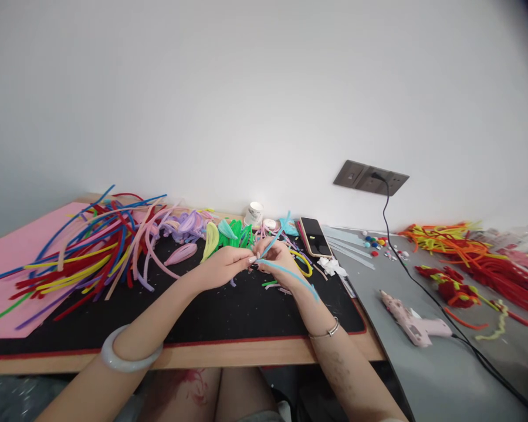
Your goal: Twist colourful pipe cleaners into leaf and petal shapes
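My left hand [227, 265] and my right hand [276, 258] meet above the black mat [220, 316], fingertips together. Both pinch a light blue pipe cleaner [290, 272] near its middle. One fuzzy end slants up and away past my right hand; another lies across the back of that hand towards the wrist. Behind my hands are a bundle of green pipe cleaners [240, 234] and a pale yellow bundle [210, 241]. A yellow loop [307, 264] lies just right of my right hand. The exact pinch point is partly hidden by my fingers.
Many loose coloured pipe cleaners [101, 252] spread over the left side and a pink sheet [9, 293]. A paper cup [254, 214] and a phone [315, 237] stand at the back. A pink glue gun [416, 322], its cord and red-orange bundles [479, 258] occupy the grey table.
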`<act>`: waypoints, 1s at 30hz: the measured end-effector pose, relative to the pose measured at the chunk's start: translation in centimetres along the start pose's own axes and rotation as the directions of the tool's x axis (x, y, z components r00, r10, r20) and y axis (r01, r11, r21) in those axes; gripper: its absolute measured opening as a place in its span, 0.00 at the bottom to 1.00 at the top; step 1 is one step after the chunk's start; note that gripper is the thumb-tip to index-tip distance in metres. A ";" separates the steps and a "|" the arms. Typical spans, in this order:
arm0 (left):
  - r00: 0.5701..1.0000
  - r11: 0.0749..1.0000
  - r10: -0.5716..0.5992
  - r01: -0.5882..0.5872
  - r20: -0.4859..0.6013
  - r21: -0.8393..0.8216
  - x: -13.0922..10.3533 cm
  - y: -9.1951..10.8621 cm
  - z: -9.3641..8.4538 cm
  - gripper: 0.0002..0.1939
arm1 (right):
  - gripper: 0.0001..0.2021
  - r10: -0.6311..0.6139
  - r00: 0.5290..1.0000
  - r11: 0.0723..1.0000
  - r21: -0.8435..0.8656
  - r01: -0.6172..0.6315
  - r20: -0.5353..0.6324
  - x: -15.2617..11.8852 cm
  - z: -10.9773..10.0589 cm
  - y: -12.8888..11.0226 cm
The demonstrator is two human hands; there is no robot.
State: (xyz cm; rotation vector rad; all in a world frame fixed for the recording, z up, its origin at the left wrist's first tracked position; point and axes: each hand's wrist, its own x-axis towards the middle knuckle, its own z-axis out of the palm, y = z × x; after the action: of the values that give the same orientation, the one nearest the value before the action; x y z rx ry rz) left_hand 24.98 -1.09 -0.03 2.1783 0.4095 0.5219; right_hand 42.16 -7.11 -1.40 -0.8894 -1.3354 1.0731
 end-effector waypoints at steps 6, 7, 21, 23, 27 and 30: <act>1.000 0.990 -0.003 0.007 -0.029 0.140 -0.1 -0.2 0.0 0.18 | 0.17 0.076 0.991 0.990 -0.106 -0.088 -0.109 0.1 -0.2 0.3; 0.999 0.986 -0.003 0.010 -0.041 0.169 -0.1 -0.2 0.0 0.18 | 0.17 0.079 0.989 0.988 -0.124 -0.095 -0.124 0.1 -0.3 0.4; 0.995 0.851 0.030 0.024 -0.093 0.524 0.0 -0.3 1.0 0.15 | 0.13 0.029 0.996 0.931 -0.360 -0.058 -0.085 0.2 -0.2 0.7; 0.992 0.778 0.066 0.017 -0.109 0.628 0.0 -0.4 1.3 0.15 | 0.13 0.026 0.989 0.932 -0.354 -0.075 -0.143 0.3 -0.1 1.0; 0.983 0.692 0.140 -0.010 -0.122 0.721 0.1 -0.7 1.7 0.15 | 0.15 0.088 0.973 0.957 -0.254 -0.142 -0.212 0.5 0.2 1.5; 0.978 0.814 0.122 -0.001 -0.170 0.581 0.3 -0.6 1.6 0.15 | 0.16 0.111 0.970 0.980 -0.138 -0.143 -0.217 0.6 0.3 1.3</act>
State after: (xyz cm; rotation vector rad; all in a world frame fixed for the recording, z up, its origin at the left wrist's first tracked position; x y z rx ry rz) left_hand 25.98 -1.58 -1.34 2.7451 0.6800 0.7290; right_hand 41.72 -6.15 -2.46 -1.1824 -1.2091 0.9546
